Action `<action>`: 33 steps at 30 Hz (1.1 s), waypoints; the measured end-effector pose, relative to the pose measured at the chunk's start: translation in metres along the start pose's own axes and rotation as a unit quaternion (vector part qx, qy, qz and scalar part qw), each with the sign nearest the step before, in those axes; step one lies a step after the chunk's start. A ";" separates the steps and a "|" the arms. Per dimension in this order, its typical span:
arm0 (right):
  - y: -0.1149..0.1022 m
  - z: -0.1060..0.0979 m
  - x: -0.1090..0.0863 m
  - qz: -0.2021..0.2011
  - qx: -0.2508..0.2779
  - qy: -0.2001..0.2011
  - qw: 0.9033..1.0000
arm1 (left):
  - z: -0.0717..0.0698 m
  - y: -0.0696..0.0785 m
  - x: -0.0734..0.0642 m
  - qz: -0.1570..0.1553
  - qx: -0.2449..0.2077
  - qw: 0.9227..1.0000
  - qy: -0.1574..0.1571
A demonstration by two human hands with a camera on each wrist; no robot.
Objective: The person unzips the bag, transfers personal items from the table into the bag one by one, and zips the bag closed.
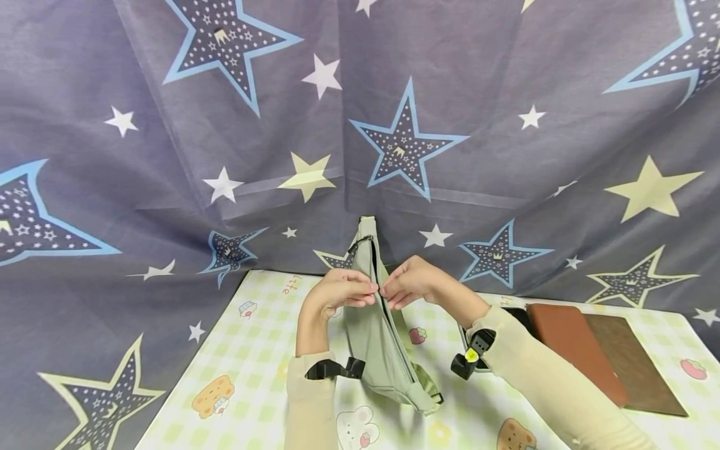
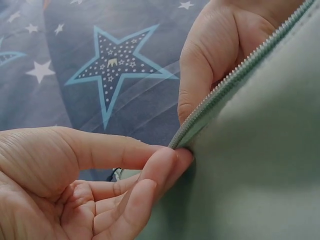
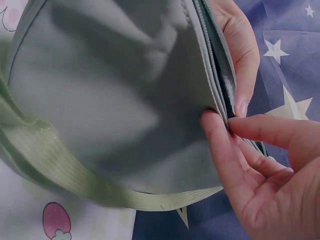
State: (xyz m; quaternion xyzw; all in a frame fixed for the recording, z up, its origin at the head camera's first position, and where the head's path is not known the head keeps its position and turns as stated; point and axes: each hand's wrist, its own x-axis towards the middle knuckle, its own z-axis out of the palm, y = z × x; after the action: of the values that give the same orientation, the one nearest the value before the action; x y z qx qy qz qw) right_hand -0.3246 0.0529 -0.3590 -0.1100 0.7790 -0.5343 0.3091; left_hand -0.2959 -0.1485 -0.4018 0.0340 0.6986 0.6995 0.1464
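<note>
A grey-green waist bag [image 1: 374, 356] stands on edge on the table, its long zipper [image 2: 227, 82] facing up and unzipped along the part in view. My left hand [image 1: 340, 290] pinches one zipper edge between thumb and fingers. Across the opening, my right hand [image 1: 413, 284] pinches the other edge, as the right wrist view shows. A dark zipper pull [image 1: 360, 242] sits near the bag's far end. Along the bag's right side hangs a light green webbing strap [image 3: 65, 170], with a buckle [image 1: 437, 398] at the near end. The bag's inside is mostly hidden.
The table [image 1: 253, 362] has a checked cloth with cartoon prints. At its right lie a reddish-brown flat case [image 1: 579, 350], a darker brown flat piece [image 1: 641, 362] and a black item [image 1: 520, 320] partly behind my right sleeve. A star-patterned curtain [image 1: 394, 237] closes off the back.
</note>
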 end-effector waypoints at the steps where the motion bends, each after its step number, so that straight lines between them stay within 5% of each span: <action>1: 0.001 0.000 0.000 0.000 0.001 0.001 1.000 | 0.000 0.000 0.000 0.000 0.000 1.000 0.000; 14: 0.007 -0.012 -0.005 -0.013 -0.010 0.032 0.999 | -0.011 0.003 -0.010 0.007 -0.011 1.000 0.016; 33: 0.039 -0.031 -0.007 -0.010 -0.038 0.072 0.997 | -0.013 0.015 -0.017 0.032 -0.038 0.992 0.116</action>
State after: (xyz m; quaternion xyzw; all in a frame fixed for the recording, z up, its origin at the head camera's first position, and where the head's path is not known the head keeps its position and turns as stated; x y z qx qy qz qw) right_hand -0.3313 0.0961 -0.3842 -0.0907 0.8178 -0.5138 0.2429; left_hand -0.2856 -0.1655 -0.3845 -0.0306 0.6822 0.7293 0.0431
